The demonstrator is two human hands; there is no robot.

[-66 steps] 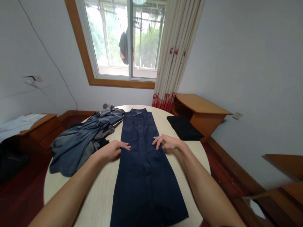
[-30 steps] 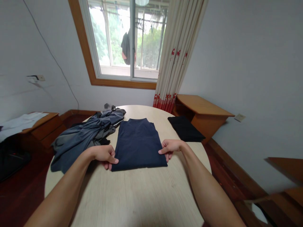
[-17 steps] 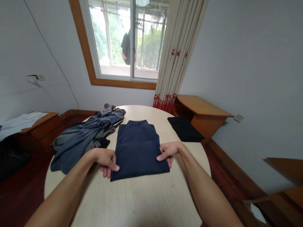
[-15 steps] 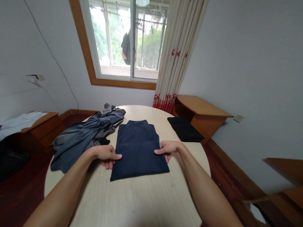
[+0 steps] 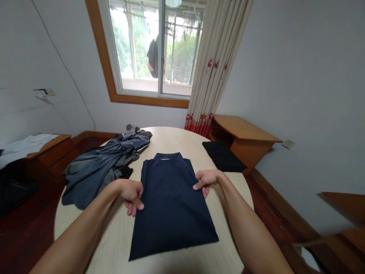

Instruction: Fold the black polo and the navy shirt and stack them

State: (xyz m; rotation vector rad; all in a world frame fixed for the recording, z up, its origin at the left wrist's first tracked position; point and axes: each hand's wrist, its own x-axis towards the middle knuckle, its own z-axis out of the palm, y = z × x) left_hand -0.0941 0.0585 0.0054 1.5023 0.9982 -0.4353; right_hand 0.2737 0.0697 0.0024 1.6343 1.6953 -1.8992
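A dark navy shirt point(image 5: 171, 205), folded into a neat rectangle, is in front of me with its collar toward the window. My left hand point(image 5: 132, 196) pinches its left edge, the thumb on top and the fingers curled beneath. My right hand point(image 5: 205, 182) grips the right edge in the same way, a little farther up. The shirt's near edge looks raised toward me, though I cannot tell how far it is off the table.
The round pale table point(image 5: 171, 133) carries a heap of grey and dark clothes point(image 5: 105, 163) at left and a folded black garment point(image 5: 224, 156) at right. Behind stand a wooden desk point(image 5: 245, 129) and a curtain point(image 5: 216, 68) beside the window point(image 5: 154, 49).
The shirt's near edge has come closer to me and the shirt looks larger, with its collar opening now showing. Both hands still grip its sides; the left hand is slightly lower in view.
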